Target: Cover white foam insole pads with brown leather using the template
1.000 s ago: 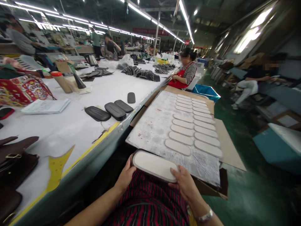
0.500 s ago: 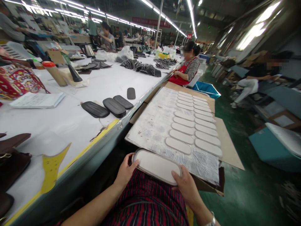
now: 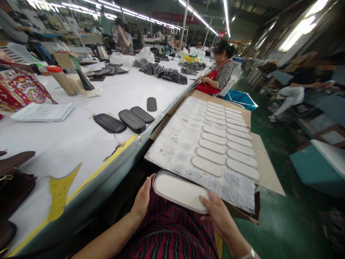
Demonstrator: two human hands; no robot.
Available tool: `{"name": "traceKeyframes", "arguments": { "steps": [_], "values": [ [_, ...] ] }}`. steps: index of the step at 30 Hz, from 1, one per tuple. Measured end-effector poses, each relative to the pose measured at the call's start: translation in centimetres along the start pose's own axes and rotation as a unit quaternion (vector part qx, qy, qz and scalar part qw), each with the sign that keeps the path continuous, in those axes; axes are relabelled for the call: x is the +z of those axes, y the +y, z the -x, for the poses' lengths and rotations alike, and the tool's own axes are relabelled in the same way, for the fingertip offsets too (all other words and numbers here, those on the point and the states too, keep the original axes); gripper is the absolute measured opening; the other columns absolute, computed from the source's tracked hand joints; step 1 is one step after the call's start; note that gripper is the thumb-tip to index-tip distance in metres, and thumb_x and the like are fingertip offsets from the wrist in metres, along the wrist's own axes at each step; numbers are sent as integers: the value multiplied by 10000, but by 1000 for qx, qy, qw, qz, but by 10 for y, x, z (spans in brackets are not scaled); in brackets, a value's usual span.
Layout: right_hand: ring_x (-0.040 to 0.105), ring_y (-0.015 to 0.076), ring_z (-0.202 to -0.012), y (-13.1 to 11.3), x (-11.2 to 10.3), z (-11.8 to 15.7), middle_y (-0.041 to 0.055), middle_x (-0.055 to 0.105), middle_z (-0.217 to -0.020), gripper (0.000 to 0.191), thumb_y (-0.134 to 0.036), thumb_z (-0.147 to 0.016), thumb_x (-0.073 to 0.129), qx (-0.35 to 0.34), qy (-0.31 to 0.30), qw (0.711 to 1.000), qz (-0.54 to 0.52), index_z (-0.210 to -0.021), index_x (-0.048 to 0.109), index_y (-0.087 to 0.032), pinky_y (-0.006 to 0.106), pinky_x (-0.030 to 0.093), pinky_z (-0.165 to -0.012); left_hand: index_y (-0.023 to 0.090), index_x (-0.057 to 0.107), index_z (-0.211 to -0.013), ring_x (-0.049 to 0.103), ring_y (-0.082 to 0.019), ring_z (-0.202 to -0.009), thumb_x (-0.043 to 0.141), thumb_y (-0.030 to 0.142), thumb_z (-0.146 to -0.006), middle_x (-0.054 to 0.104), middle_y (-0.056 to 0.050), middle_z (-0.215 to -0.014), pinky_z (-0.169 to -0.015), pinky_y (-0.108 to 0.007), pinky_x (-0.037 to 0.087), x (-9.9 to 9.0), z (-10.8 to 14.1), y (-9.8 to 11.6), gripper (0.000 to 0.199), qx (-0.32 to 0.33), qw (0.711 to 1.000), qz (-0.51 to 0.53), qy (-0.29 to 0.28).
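Observation:
An oval panel [image 3: 180, 190] with a pale face and a grey rim is held tilted in front of my waist. My right hand [image 3: 215, 208] grips its right end, thumb on the pale face and fingers underneath. My left hand [image 3: 142, 198] is at the left end, its thumb along the edge and its other fingers partly hidden behind. Just beyond the panel lies a whitish stained board [image 3: 175, 140]. Similar pale oval pieces [image 3: 207, 166] lie on it in two columns.
On the white table [image 3: 88, 154] at left lie black oval pads [image 3: 132, 120], a paper pad [image 3: 43, 112] and a brown bag [image 3: 18, 180]. A co-worker in a red apron [image 3: 212, 81] sits beyond the board, near a blue bin [image 3: 241, 99]. A teal container [image 3: 315, 169] stands at right.
My left thumb has moved off the panel's pale face to its left edge. The right hand keeps its grip. The view has shifted slightly.

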State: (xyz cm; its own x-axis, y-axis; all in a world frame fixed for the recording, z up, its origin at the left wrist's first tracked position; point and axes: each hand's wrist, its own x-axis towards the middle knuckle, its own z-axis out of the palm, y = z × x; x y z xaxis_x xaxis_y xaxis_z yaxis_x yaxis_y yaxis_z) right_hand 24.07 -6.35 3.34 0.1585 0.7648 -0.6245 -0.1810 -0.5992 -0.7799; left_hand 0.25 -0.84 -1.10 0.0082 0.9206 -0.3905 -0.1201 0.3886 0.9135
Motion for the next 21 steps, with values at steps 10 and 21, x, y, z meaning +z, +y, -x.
{"name": "traceKeyframes", "arguments": {
  "steps": [10, 21],
  "values": [
    [600, 173, -640, 5, 3, -7, 36, 553, -819, 265, -378, -773, 550, -25, 34, 993, 106, -946, 464, -196, 234, 491, -346, 162, 461, -1186, 514, -204, -1095, 580, 364, -746, 557, -80, -1191, -976, -334, 362, 9, -10, -8, 498, 35, 997, -66, 17],
    [616, 177, -523, -2, 7, -4, 11, 499, -787, 182, -336, -800, 470, -20, 47, 978, 202, -888, 379, -205, 284, 488, -339, 146, 490, -1163, 558, -219, -1021, 567, 299, -720, 606, -83, -1104, -926, -351, 402, 5, -13, 5, 475, 45, 988, -146, -14]
  ]
}}
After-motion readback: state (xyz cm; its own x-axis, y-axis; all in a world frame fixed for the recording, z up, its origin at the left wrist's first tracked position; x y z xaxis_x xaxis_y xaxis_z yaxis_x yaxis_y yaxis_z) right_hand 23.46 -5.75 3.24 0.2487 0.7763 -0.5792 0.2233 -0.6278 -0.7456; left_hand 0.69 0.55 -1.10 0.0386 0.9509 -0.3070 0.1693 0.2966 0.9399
